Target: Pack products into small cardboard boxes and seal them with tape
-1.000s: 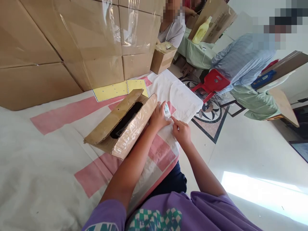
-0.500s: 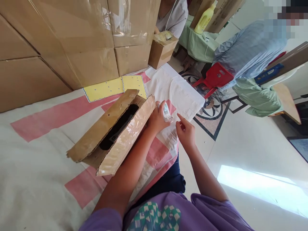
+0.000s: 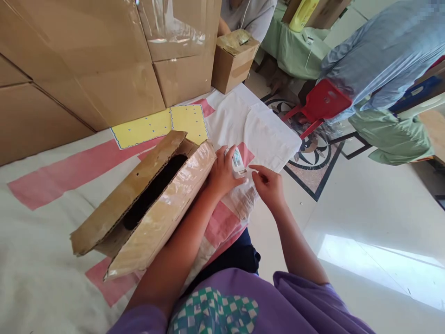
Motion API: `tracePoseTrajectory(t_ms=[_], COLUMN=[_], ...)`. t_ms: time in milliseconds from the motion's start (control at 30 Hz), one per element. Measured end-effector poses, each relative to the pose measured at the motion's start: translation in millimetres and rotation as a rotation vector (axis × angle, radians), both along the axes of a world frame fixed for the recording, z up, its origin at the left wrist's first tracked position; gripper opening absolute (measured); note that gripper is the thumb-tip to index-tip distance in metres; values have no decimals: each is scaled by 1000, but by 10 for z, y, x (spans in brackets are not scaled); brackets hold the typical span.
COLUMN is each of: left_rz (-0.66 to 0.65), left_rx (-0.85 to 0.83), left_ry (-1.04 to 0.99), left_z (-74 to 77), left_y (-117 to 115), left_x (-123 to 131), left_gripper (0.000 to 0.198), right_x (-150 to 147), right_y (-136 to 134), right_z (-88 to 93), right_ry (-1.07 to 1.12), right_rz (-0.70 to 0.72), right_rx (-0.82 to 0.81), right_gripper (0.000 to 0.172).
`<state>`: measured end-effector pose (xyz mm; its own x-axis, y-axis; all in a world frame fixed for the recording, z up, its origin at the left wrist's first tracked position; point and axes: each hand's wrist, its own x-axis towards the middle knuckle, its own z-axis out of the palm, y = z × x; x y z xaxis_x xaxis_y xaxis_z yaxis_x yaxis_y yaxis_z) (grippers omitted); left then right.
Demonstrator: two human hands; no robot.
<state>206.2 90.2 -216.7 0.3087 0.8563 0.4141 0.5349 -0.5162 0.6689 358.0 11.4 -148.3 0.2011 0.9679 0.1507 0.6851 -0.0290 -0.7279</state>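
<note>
My left hand (image 3: 222,174) is wrapped round a small white plastic thing (image 3: 238,160) with a clear, bluish face; its kind I cannot make out. Just to its right, my right hand (image 3: 267,185) points its index finger at the thing's near end, the other fingers curled and nothing visible in them. Whether that fingertip touches is unclear. Left of my left forearm lies a cardboard box (image 3: 167,204) covered in shiny tape, with a long dark slot along its top.
Large taped cartons (image 3: 97,60) are stacked along the back. A yellow patterned sheet (image 3: 139,127) lies before them on the pink-and-white cloth (image 3: 41,227). A smaller carton (image 3: 232,62) stands near another person. Beyond the table edge are a red chair (image 3: 325,99) and a seated person (image 3: 385,55).
My right index finger has come closer to the white thing and bent lower. The view has shifted slightly, and the slotted box appears farther left and lower.
</note>
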Motion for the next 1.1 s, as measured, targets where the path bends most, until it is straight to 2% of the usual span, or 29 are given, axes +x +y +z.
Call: tracePoseTrajectory(t_ms=[100, 167, 300, 400, 633, 833, 967, 1033, 1100], left_rz=[-2, -10, -24, -31, -51, -26, -23, -17, -7], left_rx=[-9, -29, -69, -45, -43, -33, -19, -9, -14], left_ry=[5, -1, -20, -30, -26, -34, -28, -26, -12], left_z=[17, 26, 29, 19, 31, 58, 32, 18, 10], left_y=[-7, -8, -3, 7, 28, 17, 24, 9, -24], left_x=[-9, -11, -10, -14, -36, -26, -16, -15, -15], left_gripper=[112, 111, 112, 106, 105, 105, 104, 107, 108], right_x=[13, 6, -55, -127, -106, -48, -87, -60, 14], right_y=[-43, -70, -103, -127, -151, -152, -221, -182, 2], right_z=[20, 14, -34, -80, -108, -240, -342, -307, -172], right_ry=[-218, -314, -427, -414, -271, -325, -231, -238, -327], right_rz=[214, 258, 154, 99, 194, -16, -40, -51, -26], right_rx=[60, 60, 83, 78, 16, -17, 6, 59, 141], right_gripper=[38, 40, 41, 42, 47, 45, 45, 45, 48])
